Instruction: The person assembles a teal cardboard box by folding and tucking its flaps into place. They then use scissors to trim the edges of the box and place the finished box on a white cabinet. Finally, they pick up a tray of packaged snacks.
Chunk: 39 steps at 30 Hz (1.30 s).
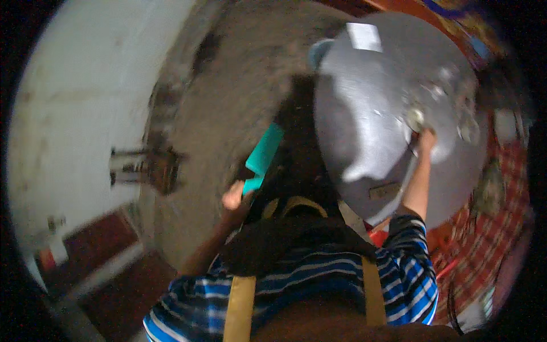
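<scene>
My left hand (232, 195) is closed round the narrow end of a flat teal thing (265, 150), shaped like a cleaver with a broad blade. It is held out over the floor, left of my body. On the right my arm stretches over a round grey table (393, 194). There my right hand (427, 140) has its fingers drawn together beside a small pale round thing (415, 118), perhaps a cup or dish. Blur hides whether the fingers grip it. Farther right on the tabletop stands a clear, glass-like thing (468, 130).
A white sheet (364, 37) lies at the table's far edge, and a flat brownish piece (385, 190) near its front. A small wooden stool (162, 170) stands by the pale wall (85, 114). Red checked cloth (501, 199) is at the right.
</scene>
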{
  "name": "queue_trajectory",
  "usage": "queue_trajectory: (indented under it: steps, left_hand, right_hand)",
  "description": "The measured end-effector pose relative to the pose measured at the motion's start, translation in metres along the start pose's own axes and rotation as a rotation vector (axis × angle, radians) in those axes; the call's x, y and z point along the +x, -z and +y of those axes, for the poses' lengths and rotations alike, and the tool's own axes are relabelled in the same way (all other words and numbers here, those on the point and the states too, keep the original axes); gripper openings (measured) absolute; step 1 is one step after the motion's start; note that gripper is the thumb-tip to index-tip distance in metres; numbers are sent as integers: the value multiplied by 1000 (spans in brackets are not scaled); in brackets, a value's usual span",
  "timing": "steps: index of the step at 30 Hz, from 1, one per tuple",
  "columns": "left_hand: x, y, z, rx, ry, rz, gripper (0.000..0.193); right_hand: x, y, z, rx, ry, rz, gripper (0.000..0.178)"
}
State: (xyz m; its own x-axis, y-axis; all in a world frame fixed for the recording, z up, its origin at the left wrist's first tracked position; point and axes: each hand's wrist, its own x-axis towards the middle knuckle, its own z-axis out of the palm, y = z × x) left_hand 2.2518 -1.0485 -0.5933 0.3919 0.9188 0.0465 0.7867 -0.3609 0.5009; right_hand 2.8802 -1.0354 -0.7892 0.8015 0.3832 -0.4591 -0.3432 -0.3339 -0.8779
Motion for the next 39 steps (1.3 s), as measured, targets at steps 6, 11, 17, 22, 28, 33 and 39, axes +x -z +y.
queue_trajectory:
  steps: [6,11,17,22,28,33,39]
  left_hand:
    - [22,76,52,114,156,68,16]
    - [25,106,53,308,-14,148,15]
    - [13,150,54,501,-384,132,29]
    - [-21,182,56,563,-603,107,27]
    - [-128,198,62,649,-583,237,20]
    - [-248,192,61,440,-145,591,16]
    - [-348,215,67,143,172,959,18]
  right_hand:
    - [28,36,4,101,48,143,25]
    - [-30,20,-26,-431,367,430,41]
    - [-176,-45,-82,-447,862,-299,34]
    - [-399,-134,-195,-524,1673,-1056,71]
    - [-535,-162,-170,-401,1870,-1526,68]
    - [-619,-149,-130,-97,2062,-1385,41]
    - [-733,-168,-117,4,2121,-1603,39]
